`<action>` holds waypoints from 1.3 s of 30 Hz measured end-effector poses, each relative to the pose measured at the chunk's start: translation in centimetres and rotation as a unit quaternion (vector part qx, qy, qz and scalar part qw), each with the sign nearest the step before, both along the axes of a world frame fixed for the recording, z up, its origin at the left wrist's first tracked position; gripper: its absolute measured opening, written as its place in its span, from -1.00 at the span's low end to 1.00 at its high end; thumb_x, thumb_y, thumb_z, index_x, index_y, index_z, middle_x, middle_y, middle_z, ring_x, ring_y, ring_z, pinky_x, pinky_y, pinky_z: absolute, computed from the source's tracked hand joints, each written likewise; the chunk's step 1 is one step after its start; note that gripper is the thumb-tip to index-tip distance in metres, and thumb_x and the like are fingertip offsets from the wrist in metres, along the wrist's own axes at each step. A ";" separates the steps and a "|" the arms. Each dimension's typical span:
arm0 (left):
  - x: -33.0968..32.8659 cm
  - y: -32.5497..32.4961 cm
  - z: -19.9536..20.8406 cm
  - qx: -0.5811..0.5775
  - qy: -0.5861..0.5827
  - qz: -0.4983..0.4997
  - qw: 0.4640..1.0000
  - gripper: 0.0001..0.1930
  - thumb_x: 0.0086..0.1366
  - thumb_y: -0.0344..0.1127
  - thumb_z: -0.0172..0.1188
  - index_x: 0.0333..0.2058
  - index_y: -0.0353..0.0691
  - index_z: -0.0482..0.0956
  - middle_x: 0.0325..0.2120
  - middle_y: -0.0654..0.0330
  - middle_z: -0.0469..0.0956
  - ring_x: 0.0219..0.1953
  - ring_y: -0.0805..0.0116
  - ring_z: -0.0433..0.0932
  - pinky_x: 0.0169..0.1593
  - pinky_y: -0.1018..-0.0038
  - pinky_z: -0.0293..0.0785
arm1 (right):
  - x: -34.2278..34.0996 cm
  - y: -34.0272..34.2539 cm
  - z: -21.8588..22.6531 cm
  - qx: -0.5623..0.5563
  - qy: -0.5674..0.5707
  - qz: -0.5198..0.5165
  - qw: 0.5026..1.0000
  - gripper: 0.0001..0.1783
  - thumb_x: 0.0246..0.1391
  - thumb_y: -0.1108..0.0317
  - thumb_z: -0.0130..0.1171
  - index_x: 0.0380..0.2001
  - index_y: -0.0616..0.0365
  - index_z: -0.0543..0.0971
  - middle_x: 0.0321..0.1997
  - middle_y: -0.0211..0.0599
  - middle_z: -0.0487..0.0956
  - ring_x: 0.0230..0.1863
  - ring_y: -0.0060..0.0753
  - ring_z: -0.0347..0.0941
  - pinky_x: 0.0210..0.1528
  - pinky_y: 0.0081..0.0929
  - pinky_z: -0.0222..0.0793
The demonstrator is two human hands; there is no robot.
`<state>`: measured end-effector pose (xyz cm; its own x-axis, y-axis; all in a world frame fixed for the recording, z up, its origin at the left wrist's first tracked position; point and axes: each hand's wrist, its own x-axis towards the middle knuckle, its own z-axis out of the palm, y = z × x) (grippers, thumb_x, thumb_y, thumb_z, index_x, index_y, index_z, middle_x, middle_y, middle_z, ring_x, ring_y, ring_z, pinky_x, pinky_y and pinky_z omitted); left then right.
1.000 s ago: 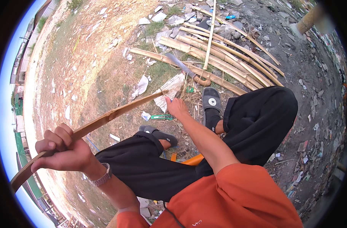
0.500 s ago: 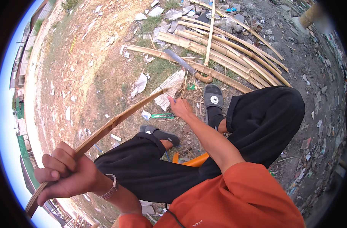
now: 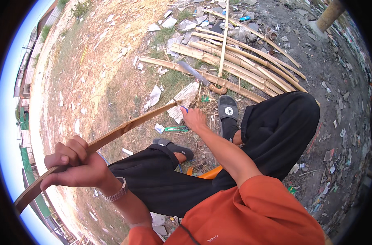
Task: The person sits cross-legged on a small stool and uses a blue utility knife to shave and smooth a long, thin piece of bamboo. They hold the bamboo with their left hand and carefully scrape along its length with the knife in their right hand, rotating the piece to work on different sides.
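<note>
My left hand (image 3: 78, 165) is wrapped round a long split bamboo strip (image 3: 125, 126), which slants from the lower left up to the middle. Its far end reaches over a pale, weathered wooden block (image 3: 185, 98) on the ground. My right hand (image 3: 195, 119) is closed by that end, on a small tool with a blue handle (image 3: 185, 109); a thin dark tip shows beside the strip, but most of the tool is hidden. Below the block lies a green-handled cutter (image 3: 176, 128). A long blade with a curved wooden handle (image 3: 217, 89) rests across a bamboo piece beyond my right hand.
Several split bamboo lengths (image 3: 239, 61) lie in a pile at the upper right, one crossing the others. My sandalled feet (image 3: 228, 111) flank the work spot. Under me shows an orange seat edge (image 3: 210, 173). Scraps litter the ground, and a post (image 3: 329, 17) stands at the far right.
My left hand has risen and shifted slightly right, bringing the near end of the bamboo strip up. My right hand stays beside the far end, with more of the blue handle showing.
</note>
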<state>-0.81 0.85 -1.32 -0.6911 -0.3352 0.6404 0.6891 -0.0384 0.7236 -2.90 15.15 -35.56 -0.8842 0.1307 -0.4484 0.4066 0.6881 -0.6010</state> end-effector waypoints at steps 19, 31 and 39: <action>0.4 0.2 0.1 0.015 -0.012 0.090 0.996 -0.33 0.18 0.42 -0.37 -0.64 -0.13 0.25 -0.82 0.39 -0.04 -0.82 0.60 -0.13 -0.69 0.59 -0.17 | 1.3 -0.8 0.4 -0.107 -0.022 0.003 0.994 -0.20 0.17 -0.21 -0.36 -0.46 0.37 0.58 -0.35 0.33 0.51 -0.19 0.30 0.44 -0.11 0.03 0.32; 0.9 0.5 -0.2 -0.007 -0.023 0.033 0.999 -0.36 0.18 0.39 -0.29 -0.64 -0.12 0.29 -0.75 0.41 -0.01 -0.78 0.58 -0.10 -0.63 0.58 -0.14 | 2.4 -1.1 2.7 -0.193 0.037 0.009 0.980 -0.22 0.16 -0.20 -0.34 -0.52 0.37 0.54 -0.49 0.32 0.46 -0.29 0.34 0.40 -0.17 -0.03 0.27; -0.3 -0.6 0.0 0.019 0.000 0.080 0.997 -0.32 0.21 0.39 -0.44 -0.59 -0.16 0.26 -0.85 0.37 -0.02 -0.82 0.57 -0.15 -0.71 0.60 -0.17 | 1.7 -1.5 4.0 -0.146 0.026 0.022 0.989 -0.21 0.16 -0.20 -0.33 -0.52 0.42 0.53 -0.47 0.36 0.46 -0.27 0.35 0.41 -0.12 -0.01 0.26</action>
<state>-1.14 0.24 -1.34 -0.6268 -0.4651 0.6251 0.6891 0.0436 0.7234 -1.16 13.62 -31.56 -0.9088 -0.0359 -0.4157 0.3443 0.4984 -0.7957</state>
